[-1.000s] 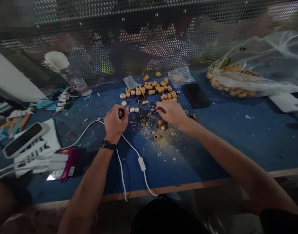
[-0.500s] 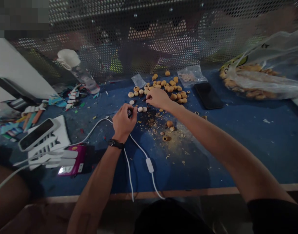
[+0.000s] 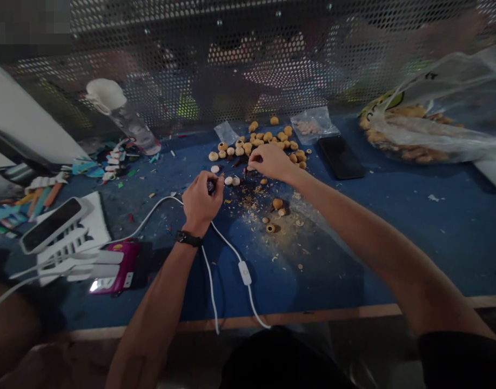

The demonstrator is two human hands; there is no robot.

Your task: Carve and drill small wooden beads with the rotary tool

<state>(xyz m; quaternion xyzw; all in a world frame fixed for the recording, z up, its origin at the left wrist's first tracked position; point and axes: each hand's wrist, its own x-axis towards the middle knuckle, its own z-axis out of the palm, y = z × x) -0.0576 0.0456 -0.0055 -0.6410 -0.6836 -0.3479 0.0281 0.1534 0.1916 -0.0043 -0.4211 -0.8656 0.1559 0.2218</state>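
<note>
My left hand (image 3: 201, 202) is closed around a small dark corded tool (image 3: 210, 187), with most of the tool hidden by my fingers. Its thin white cord (image 3: 245, 273) runs down across the bench through an inline switch. My right hand (image 3: 270, 163) has its fingertips curled down just left of a scattered group of tan wooden beads (image 3: 256, 146), close to several white beads (image 3: 230, 181). Whether those fingertips pinch something small, I cannot tell. Below my hands lie sawdust and shavings (image 3: 248, 204).
The blue workbench (image 3: 394, 243) has a black phone (image 3: 340, 156), a small clear bag (image 3: 313, 124) and a plastic bag of tan pieces (image 3: 410, 132). At left stand a clear bottle (image 3: 132, 127), a white charging hub (image 3: 65, 254) and scraps. A perforated metal screen (image 3: 232, 65) closes the back.
My right hand has moved left and farther onto the bench, from the lower right of the beads to their middle. My left hand still grips the tool, and the view has shifted slightly.
</note>
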